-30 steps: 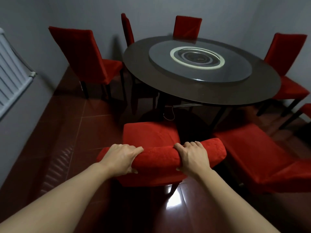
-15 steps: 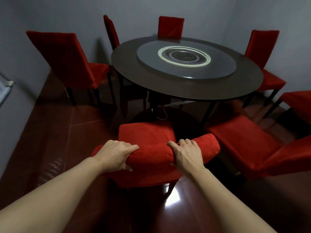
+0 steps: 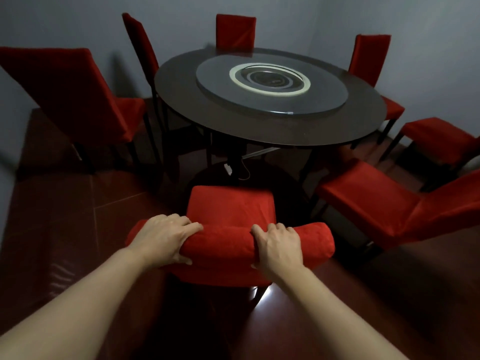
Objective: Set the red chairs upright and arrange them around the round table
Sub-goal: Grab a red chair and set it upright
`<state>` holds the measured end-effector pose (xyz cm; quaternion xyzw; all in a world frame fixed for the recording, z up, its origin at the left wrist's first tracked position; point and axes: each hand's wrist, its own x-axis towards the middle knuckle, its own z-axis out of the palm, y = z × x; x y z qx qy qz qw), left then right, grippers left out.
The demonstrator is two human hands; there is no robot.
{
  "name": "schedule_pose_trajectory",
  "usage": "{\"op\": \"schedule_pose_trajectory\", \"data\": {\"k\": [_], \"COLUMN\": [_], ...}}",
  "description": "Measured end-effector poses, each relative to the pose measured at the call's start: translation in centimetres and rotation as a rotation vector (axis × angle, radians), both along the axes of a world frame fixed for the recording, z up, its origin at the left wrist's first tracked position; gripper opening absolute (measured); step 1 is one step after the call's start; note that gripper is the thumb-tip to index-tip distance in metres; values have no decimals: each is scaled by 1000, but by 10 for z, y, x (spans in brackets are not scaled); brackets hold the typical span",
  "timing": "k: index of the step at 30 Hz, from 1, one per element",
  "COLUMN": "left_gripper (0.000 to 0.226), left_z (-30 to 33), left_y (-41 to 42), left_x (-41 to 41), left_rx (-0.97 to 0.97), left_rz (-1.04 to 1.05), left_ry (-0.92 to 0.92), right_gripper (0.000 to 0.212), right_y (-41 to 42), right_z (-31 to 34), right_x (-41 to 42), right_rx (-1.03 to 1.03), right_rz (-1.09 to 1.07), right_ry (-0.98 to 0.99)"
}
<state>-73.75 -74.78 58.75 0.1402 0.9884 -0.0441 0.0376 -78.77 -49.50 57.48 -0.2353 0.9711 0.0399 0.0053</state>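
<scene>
A red upholstered chair stands upright right in front of me, its seat facing the dark round table. My left hand grips the left part of its backrest top, fingers curled over the padding. My right hand grips the right part the same way. Several more red chairs ring the table: one at the left, a narrow one behind it, one at the far side, one at the back right, and one close on my right.
A glass turntable with a pale ring lies on the tabletop. Another red seat shows at the right edge. Grey walls close in behind and on the left. The dark red tiled floor is bare on my left.
The view has swung left and closer to the table. The chair in my hands has slid slightly forward toward the table. Both hands keep the same grip on its backrest.
</scene>
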Motion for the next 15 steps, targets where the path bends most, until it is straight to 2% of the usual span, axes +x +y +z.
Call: {"op": "schedule_pose_trajectory", "data": {"k": [3, 6, 11, 15], "left_gripper": [91, 90, 82, 85], "left_z": [-14, -21, -13, -15], "left_y": [18, 35, 26, 8], "left_x": [21, 25, 4, -11], "left_rx": [125, 192, 83, 83], "left_rz": [99, 214, 136, 132], "left_ry": [244, 329, 224, 90], "right_gripper": [73, 68, 55, 51], "right_y": [4, 4, 6, -9], "right_z": [7, 6, 5, 4], "right_x": [-9, -11, -11, -13], "right_rx": [-14, -28, -13, -19], "right_rz": [-10, 14, 45, 46], "right_ry": [-47, -52, -19, 0]}}
